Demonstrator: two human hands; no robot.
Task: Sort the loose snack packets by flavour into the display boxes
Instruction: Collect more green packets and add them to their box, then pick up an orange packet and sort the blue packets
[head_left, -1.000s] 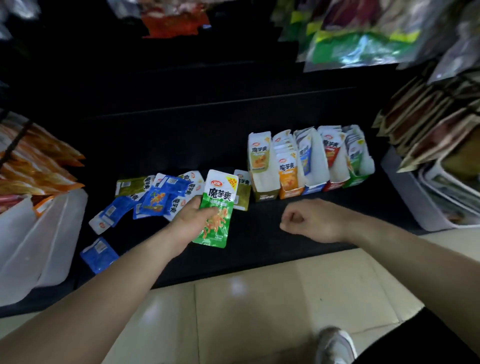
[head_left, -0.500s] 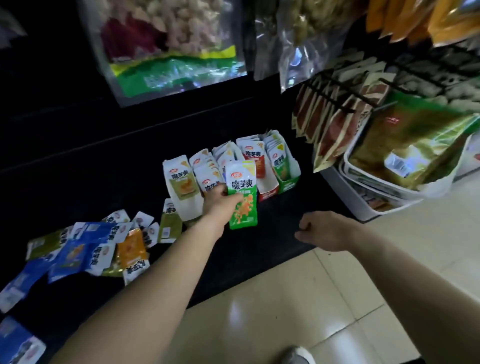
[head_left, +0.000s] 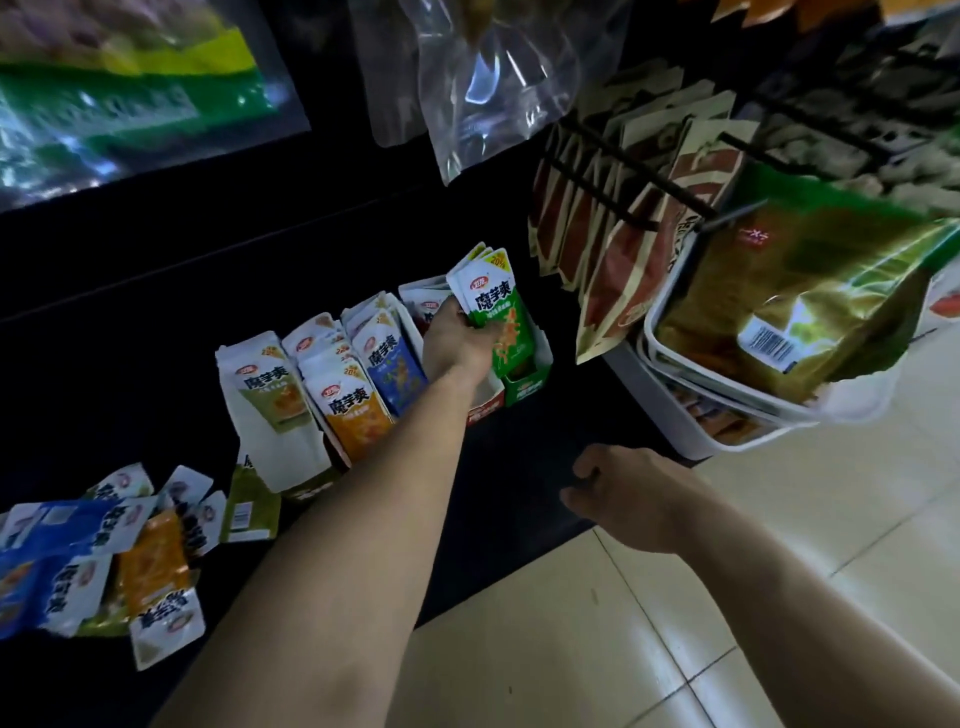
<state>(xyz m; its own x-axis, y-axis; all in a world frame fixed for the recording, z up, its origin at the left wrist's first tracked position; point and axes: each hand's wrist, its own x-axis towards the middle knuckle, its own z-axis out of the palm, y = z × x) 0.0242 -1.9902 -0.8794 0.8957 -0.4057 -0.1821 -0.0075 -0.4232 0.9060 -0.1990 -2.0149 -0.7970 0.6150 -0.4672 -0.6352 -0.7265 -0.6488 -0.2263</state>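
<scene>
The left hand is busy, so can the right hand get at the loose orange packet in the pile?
Probably not directly: the left forearm stretches across between the right hand and the orange packet, far left.

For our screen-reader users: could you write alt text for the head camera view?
A left hand holds a green packet at the green box, rightmost in a row of boxes on a dark shelf. Loose packets lie at the left; the right hand, curled and empty, hovers by the shelf edge.
</scene>
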